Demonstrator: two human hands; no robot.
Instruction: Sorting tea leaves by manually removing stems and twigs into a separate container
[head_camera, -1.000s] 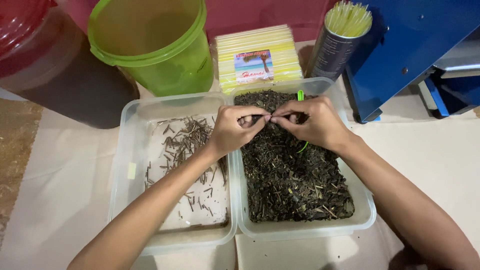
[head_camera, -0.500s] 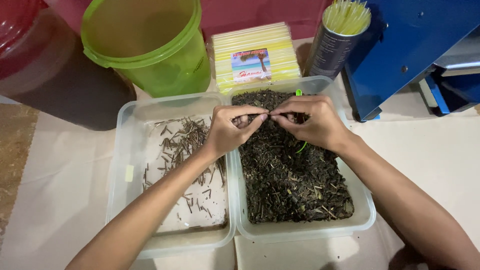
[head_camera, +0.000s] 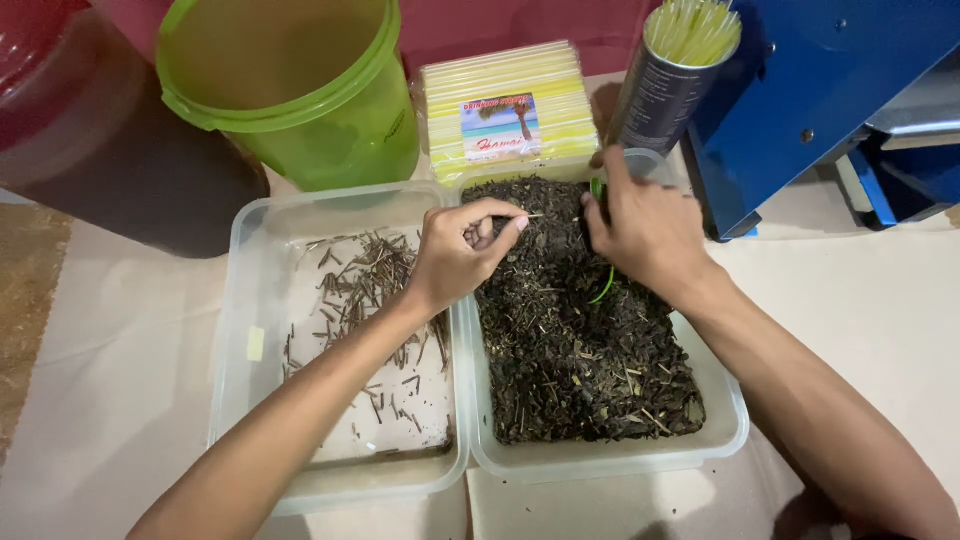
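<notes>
A thin pale stem (head_camera: 532, 215) is being pinched between the thumb and forefinger of the left hand (head_camera: 462, 252), its grip pressed together on one end while the other end is pointing toward the right hand (head_camera: 645, 232). The stem is being held just above the dark dried leaves (head_camera: 580, 350) that are filling the right-hand clear plastic tray (head_camera: 610, 462), near that tray's far end. The right hand is being lowered into the leaves at the far end of the same tray, fingers pointing down and away; whether its grip is spread or closed on anything cannot be told, since the fingertips are being hidden by the hand itself. A green utensil (head_camera: 603, 285) is being partly covered by that hand, a curved piece showing below the palm. The two hands are being kept apart.

Loose cut stems (head_camera: 365, 290) are lying scattered in the left-hand clear tray (head_camera: 250, 290), which is touching the other tray. Behind the trays on the bench (head_camera: 850, 290), a green bucket (head_camera: 300, 90), a pack of yellow straws (head_camera: 505, 110) and a tin of straws (head_camera: 675, 75) are being seen.
</notes>
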